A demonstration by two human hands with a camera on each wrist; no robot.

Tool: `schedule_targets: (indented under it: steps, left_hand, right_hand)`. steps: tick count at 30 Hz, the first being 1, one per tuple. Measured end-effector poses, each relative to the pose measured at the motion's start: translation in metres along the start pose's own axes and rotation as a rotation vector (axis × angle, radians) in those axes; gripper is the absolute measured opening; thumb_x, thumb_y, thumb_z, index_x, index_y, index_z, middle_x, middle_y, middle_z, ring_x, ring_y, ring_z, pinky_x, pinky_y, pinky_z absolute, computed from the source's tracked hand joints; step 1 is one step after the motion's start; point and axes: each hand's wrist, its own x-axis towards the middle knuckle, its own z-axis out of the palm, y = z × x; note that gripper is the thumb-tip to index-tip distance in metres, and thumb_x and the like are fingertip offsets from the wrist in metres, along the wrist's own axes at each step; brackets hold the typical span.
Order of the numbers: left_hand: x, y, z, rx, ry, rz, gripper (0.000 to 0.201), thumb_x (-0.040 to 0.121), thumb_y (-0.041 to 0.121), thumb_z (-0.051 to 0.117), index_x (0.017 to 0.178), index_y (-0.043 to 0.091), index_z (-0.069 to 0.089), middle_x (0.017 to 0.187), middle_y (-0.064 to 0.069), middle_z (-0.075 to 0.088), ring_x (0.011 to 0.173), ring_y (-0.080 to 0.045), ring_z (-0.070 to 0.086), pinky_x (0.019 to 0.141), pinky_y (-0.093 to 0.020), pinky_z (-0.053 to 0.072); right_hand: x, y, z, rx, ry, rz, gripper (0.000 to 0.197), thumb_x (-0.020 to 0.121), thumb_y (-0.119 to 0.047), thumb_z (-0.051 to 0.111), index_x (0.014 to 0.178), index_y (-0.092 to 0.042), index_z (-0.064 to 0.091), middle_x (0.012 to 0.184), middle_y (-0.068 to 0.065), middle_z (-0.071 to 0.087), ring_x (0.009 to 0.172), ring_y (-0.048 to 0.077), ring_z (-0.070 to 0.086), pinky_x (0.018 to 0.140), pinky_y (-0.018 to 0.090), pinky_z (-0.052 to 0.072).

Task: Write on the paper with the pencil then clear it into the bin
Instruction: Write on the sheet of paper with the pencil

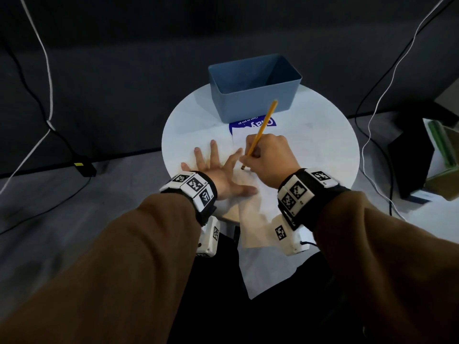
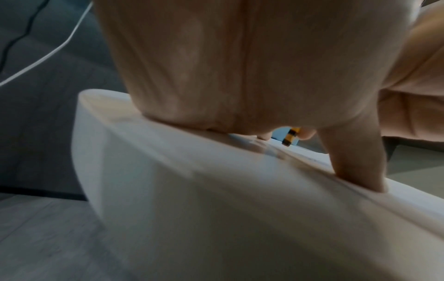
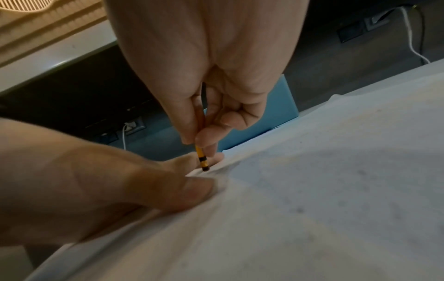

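Left hand (image 1: 218, 173) lies flat at frame centre, fingers spread and straight, pressing the paper (image 1: 250, 202) onto the round white surface (image 1: 323, 150); right hand (image 1: 269, 157), just beside it, is curled, pinching the pencil (image 1: 262, 130) low on its shaft, lower end on the paper, upper end tilted toward the blue bin (image 1: 255, 95) at upper centre.

Round white table (image 1: 323, 150); dark wall (image 1: 124, 70), grey floor (image 1: 62, 219); black and white cables (image 1: 47, 70) hanging
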Motion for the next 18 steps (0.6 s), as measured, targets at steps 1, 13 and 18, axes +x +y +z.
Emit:
schedule_targets:
  steps: [1, 13, 18]
  left_hand:
    - [0.0, 0.0, 0.0, -0.001, 0.0, 0.0, 0.115, 0.067, 0.09, 0.053, 0.147, 0.054, -0.023, 0.153, -0.003, -0.045, 0.142, -0.044, -0.035, 0.11, -0.075, -0.007]
    - [-0.001, -0.001, 0.0, -0.026, -0.004, 0.009, 0.116, 0.067, 0.09, 0.054, 0.147, 0.055, -0.022, 0.153, -0.003, -0.046, 0.141, -0.043, -0.036, 0.11, -0.075, -0.009]
    - [0.0, 0.0, 0.001, -0.012, 0.0, 0.004, 0.116, 0.066, 0.091, 0.053, 0.146, 0.056, -0.022, 0.153, -0.004, -0.046, 0.141, -0.044, -0.036, 0.11, -0.075, -0.007]
  right_hand:
    - [-0.001, 0.0, 0.001, -0.018, -0.01, -0.003, 0.034, 0.091, -0.018, 0.072, 0.065, -0.024, 0.051, 0.062, -0.009, 0.059, 0.057, 0.0, 0.055, 0.056, 0.006, 0.037]
    - [0.0, 0.004, -0.007, 0.012, 0.028, 0.051, 0.035, 0.089, -0.016, 0.074, 0.064, -0.023, 0.051, 0.06, -0.008, 0.059, 0.061, 0.004, 0.061, 0.063, 0.014, 0.043]
    - [-0.001, 0.004, 0.0, -0.006, 0.001, 0.049, 0.034, 0.09, -0.016, 0.073, 0.065, -0.023, 0.051, 0.06, -0.009, 0.056, 0.053, -0.001, 0.054, 0.052, 0.003, 0.035]
